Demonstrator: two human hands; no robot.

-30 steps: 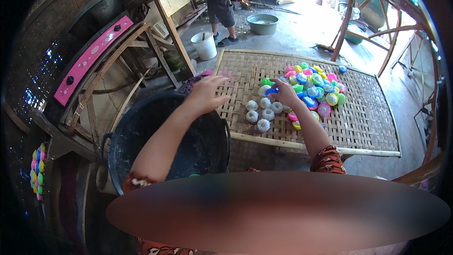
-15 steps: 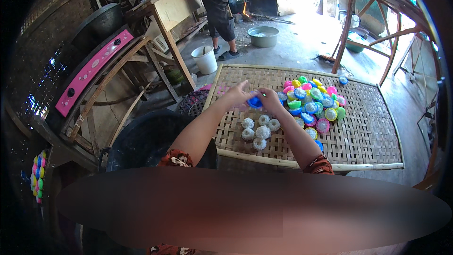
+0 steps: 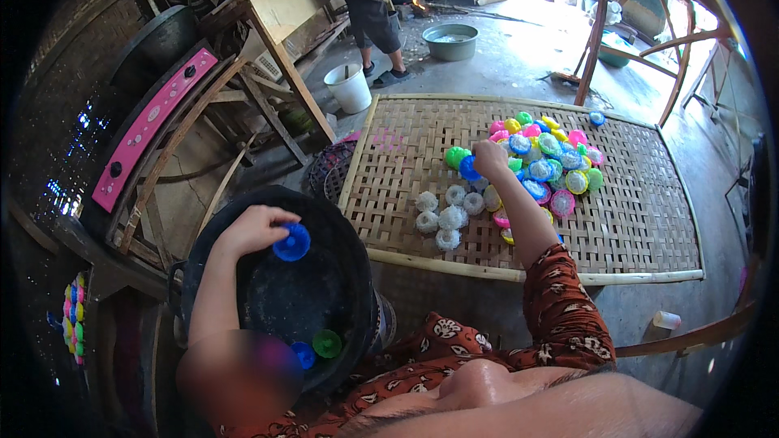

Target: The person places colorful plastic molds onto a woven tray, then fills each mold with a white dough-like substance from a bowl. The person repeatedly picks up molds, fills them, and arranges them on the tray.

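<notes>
My left hand [image 3: 256, 229] is over the black tub [image 3: 231, 223], its fingertips closed on a scalloped blue plastic mould [image 3: 291, 242]. A green mould [image 3: 327, 344] and another blue mould [image 3: 303, 354] lie in the tub. Over the woven bamboo rack [image 3: 649, 231], my right hand [image 3: 490, 159] is closed at the left edge of a heap of colourful moulds [image 3: 540, 170], several holding white stuff. Beside its fingers sit a blue mould [image 3: 468, 167] and a green mould [image 3: 456, 156]; what the fingers grip is hidden. Several white shredded-looking rings [image 3: 452, 216] lie nearer me.
A white bucket [image 3: 349, 89] and a grey-green basin [image 3: 451, 42] stand beyond the rack, near another person [image 3: 369, 12] and a small fire [image 3: 417, 2]. At left is a pink stove panel [image 3: 154, 126]. Wooden frames [image 3: 596, 40] rise at right; a small bottle [image 3: 667, 320] lies below.
My left hand has moved from above the rack to the tub with a blue mould. My right hand has shifted right to the heap. The view has tilted downward.
</notes>
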